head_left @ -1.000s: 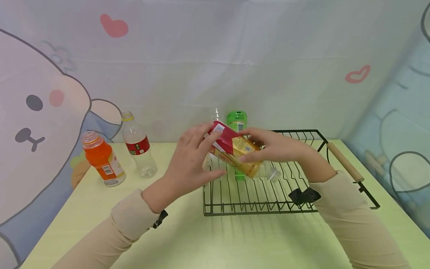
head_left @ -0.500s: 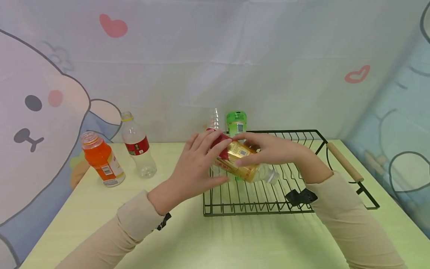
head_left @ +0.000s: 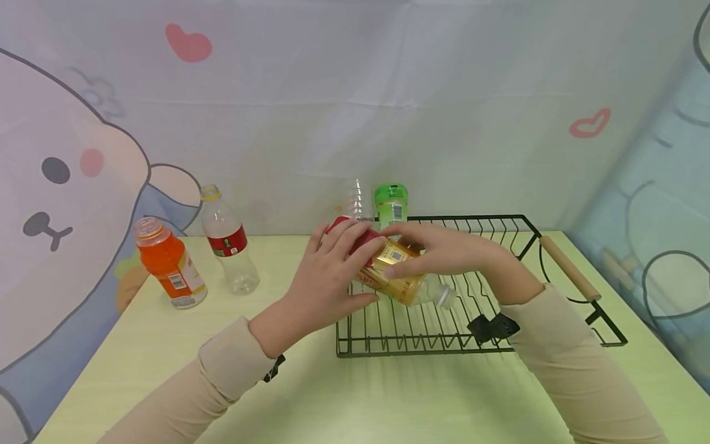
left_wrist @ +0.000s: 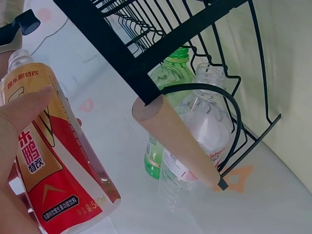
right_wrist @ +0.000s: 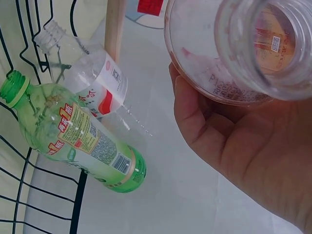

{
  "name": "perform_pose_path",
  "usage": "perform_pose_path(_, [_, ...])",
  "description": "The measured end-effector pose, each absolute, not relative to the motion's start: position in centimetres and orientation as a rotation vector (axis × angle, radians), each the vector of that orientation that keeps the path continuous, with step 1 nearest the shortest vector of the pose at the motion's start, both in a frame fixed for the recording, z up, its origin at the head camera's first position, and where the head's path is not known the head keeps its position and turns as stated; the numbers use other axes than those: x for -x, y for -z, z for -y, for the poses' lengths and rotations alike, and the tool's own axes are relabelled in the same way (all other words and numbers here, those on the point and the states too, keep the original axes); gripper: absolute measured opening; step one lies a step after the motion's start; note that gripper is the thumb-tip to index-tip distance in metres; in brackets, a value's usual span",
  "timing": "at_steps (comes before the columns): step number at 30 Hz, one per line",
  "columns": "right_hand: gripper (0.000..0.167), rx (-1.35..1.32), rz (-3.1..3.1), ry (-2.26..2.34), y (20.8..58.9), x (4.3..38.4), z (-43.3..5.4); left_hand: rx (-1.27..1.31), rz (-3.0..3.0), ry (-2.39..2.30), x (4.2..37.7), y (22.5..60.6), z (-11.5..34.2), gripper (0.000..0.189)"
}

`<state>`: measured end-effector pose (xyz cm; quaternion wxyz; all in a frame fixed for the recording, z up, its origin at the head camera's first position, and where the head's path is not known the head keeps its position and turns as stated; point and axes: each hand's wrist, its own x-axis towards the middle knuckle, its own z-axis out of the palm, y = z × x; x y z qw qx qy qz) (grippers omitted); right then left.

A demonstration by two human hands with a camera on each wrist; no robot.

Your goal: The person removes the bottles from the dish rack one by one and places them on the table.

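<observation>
I grasp the red-and-gold bottle [head_left: 409,288], tilted above the wire rack [head_left: 388,354], with left grip [head_left: 333,274] and right grip [head_left: 444,250]. Green bottle [right_wrist: 83,131] and clear bottle [right_wrist: 100,80]: rack's rear left. Orange bottle [head_left: 169,262], contents indeterminable: on the desk [head_left: 377,401], beside the red-labelled bottle [head_left: 228,242].

The person is wearing long beige sleeves: the left sleeve [head_left: 172,391] and the right sleeve [head_left: 588,382] are showing one plain colour. The left cuff [head_left: 237,353] and the right cuff [head_left: 540,317] are looking wide and paler, and creases are crossing the left cloth. A black piece [head_left: 492,328], knobby like a bow, is sitting beside the right cuff; a smaller dark piece [head_left: 274,368] is peeping out at the left wrist.
</observation>
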<state>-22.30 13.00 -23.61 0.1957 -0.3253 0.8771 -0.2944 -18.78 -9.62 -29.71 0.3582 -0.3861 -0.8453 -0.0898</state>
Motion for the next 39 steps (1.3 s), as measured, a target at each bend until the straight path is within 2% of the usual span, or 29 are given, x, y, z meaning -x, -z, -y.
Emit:
perform_pose_path(10, [0.065, 0.947, -2.442, 0.801, 24.02, 22.59, -12.61, 0.949, 2.170, 0.242, 18.84, 30.34, 9.47, 0.072])
perform_pose_path(39, [0.067, 0.923, -2.406, 0.883, 23.25, 22.51, -12.43, 0.900, 2.177, 0.322, 19.36, 30.45, 9.92, 0.068])
